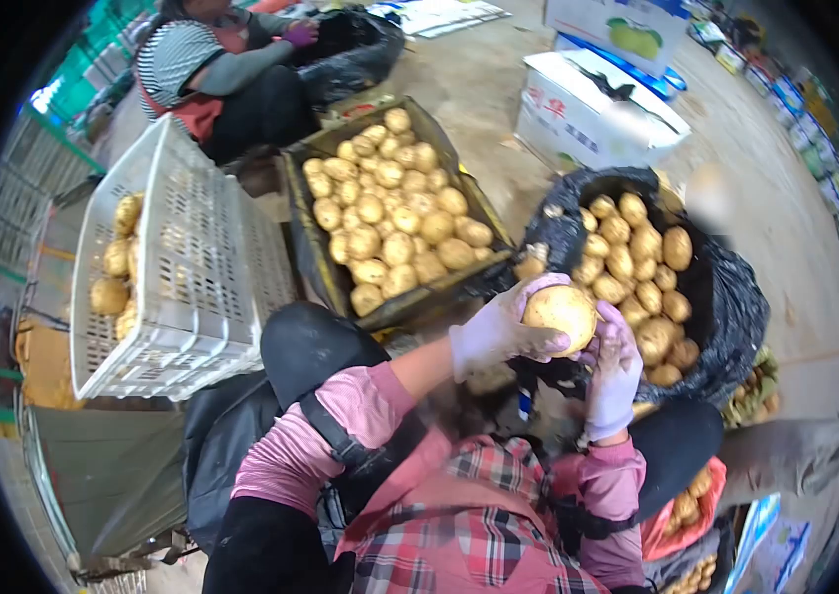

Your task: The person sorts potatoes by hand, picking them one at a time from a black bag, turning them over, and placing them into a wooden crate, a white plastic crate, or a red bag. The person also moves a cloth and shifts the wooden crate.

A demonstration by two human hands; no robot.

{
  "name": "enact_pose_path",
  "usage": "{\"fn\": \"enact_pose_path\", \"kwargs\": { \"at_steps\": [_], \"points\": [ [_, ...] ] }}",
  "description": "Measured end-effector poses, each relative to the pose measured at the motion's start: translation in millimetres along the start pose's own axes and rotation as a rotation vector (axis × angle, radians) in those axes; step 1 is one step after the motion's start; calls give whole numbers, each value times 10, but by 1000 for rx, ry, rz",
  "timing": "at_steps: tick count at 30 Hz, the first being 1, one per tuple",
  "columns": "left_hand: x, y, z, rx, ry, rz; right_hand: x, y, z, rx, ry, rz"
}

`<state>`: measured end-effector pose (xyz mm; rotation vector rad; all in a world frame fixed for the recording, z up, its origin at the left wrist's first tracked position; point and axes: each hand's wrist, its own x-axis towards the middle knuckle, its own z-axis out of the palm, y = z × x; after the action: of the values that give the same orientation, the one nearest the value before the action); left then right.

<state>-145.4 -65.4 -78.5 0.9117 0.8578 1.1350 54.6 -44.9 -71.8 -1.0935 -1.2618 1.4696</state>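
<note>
In light purple gloves, both my hands meet around one large pale potato (560, 319) in front of me. My left hand (500, 329) is closed on its left side, thumb along the lower edge. The fingers of my right hand (613, 374) are curled against its right side. Just beyond, to the right, an open black plastic bag (733, 302) holds many potatoes (645, 243). Ahead to the left, a dark-lined crate (300, 233) is filled with more potatoes (390, 203).
At left stands a white perforated plastic crate (197, 287) with potatoes inside. White cartons (578, 109) sit at the back right. Beyond the crates another person (226, 74) crouches by a black bag (365, 59). A red bag of potatoes (682, 515) lies at lower right.
</note>
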Motion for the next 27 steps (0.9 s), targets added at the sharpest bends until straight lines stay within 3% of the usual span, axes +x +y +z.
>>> {"fn": "enact_pose_path", "kwargs": {
  "at_steps": [2, 4, 5, 6, 7, 9, 13, 15, 17, 19, 22, 24, 25, 27],
  "points": [
    [84, 0, -201, -34, 176, -30, 171, 322, -56, -188, 60, -90],
    [137, 173, -454, -109, 501, -189, 257, 611, -146, -608, 74, -227],
    [187, 252, -690, 15, 550, -233, 275, 647, -148, -807, 64, -261],
    [260, 236, -953, 62, 595, -280, 289, 767, -203, -881, 20, -153],
    [332, 223, -1214, 107, 639, -329, 298, 961, -250, -951, 11, -178],
    [443, 204, -1670, 344, 703, -398, 309, 684, -89, -997, -22, 196],
    [867, -72, -2478, 402, 1042, -288, 343, 685, -78, -1033, -15, 154],
    [1087, -41, -2824, 377, 995, -267, 335, 813, -104, -1013, 28, 78],
    [1453, -544, -3673, 758, 1126, -51, 364, 755, -73, -1062, 10, 100],
    [1442, -88, -3227, 1465, 982, -611, 404, 728, -32, -1080, 4, 35],
    [1584, -610, -3897, 1813, 859, -753, 439, 672, -4, -1120, -9, 70],
    [1575, -865, -4270, 1799, 848, -718, 427, 746, -10, -1130, 11, 17],
    [1473, -819, -4285, 1977, 587, -650, 435, 738, -1, -1162, -1, 38],
    [1508, -620, -4103, 1374, 906, -813, 401, 764, -26, -1137, 11, 57]
  ]
}}
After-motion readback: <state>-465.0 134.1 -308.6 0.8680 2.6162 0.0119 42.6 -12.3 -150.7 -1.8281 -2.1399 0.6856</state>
